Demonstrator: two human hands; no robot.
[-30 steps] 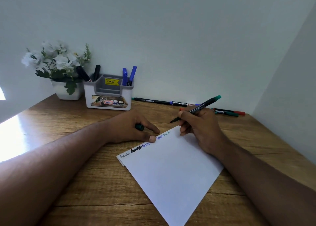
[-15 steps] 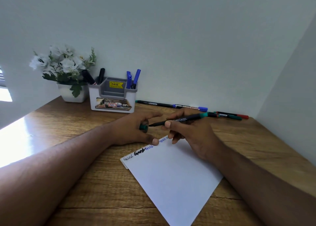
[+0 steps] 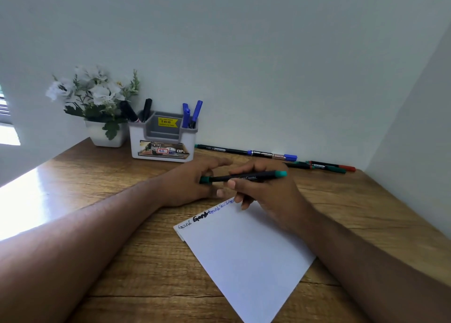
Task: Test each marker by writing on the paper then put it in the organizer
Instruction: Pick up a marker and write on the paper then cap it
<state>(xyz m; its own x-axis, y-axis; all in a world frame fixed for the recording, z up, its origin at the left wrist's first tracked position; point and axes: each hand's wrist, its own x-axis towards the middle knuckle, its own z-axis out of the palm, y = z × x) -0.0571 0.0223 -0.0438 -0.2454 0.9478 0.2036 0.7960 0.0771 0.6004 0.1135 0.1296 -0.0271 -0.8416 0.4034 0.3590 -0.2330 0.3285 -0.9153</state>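
head view: the right hand [image 3: 266, 190] gripped a green marker [image 3: 244, 177] by its black barrel, lying nearly level above the bench [image 3: 146, 261]. the left hand [image 3: 192, 183] met it at the 9 o'clock end, fingers curled around the green cap [image 3: 205, 179]; whether that cap was fully seated could not be told. both hands hung just off the 12 o'clock corner of the paper [image 3: 244, 254], whose top edge carried a row of black and blue test words. the organizer [image 3: 163, 139] stood at 11 o'clock from the hands, near the wall, with two black markers [image 3: 136, 112] in its left slot and two blue ones [image 3: 191, 113] in its right. more markers [image 3: 268, 153] lay along the wall at 1 o'clock, not yet tested.

judged from this, the step in hand was capping. if the cap went on crooked or only halfway, it could pop off on the way to the organizer and the tip could streak the bench or dry out. a hard push might jab the tip into the left palm and ink it. the right wrist sat on the paper's edge, so a sudden lift could drag the sheet or smear fresh writing. a hurried reach to 11 o'clock might knock the light organizer or the flowerpot [image 3: 105, 134] beside it, and a marker dropped in at a slant could tip out again.
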